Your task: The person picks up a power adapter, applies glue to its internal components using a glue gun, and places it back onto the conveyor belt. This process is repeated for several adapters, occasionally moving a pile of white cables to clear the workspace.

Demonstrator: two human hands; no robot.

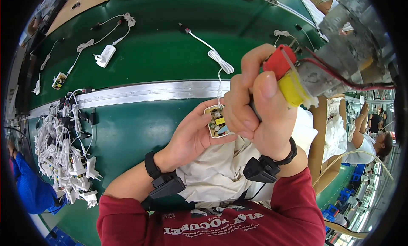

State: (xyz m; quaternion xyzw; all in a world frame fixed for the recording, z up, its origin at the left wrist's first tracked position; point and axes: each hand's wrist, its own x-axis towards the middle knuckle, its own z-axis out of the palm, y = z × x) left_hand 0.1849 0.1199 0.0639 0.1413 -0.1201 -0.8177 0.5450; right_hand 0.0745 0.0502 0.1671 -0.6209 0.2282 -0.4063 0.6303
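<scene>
White plastic: observing this on the rim of an opened charger point(218, 122), with bare insides showing, and holding it at the edges in the left hand point(191, 133). Grasping a red and yellow tool point(282, 65) in the right hand point(265, 99), with fingers curling tightly around it. Finding the right knuckles just beside the charger and partly hiding it; being unable to tell contact there. Noting a blurred grey cylinder point(335, 67) with dark red wires beyond the right hand; being unable to tell its link to the tool.

Following a white cable point(221, 61) from the charger, running away from the left hand, crossing a silver rail point(157, 93) and lying in a tied bundle on the far green surface point(161, 46).

Seeing a heap of white chargers and cables point(63, 148) well to the left of the left hand, resting on the green table point(136, 123). Recording a closed charger point(105, 56) and another opened charger point(59, 81) beyond the rail, ahead and to the left of the left hand.

Noting cream cloth point(216, 174) below both hands, and a cardboard box point(321, 140) to the right of the right hand. Seeing a co-worker point(361, 148) farther right.
</scene>
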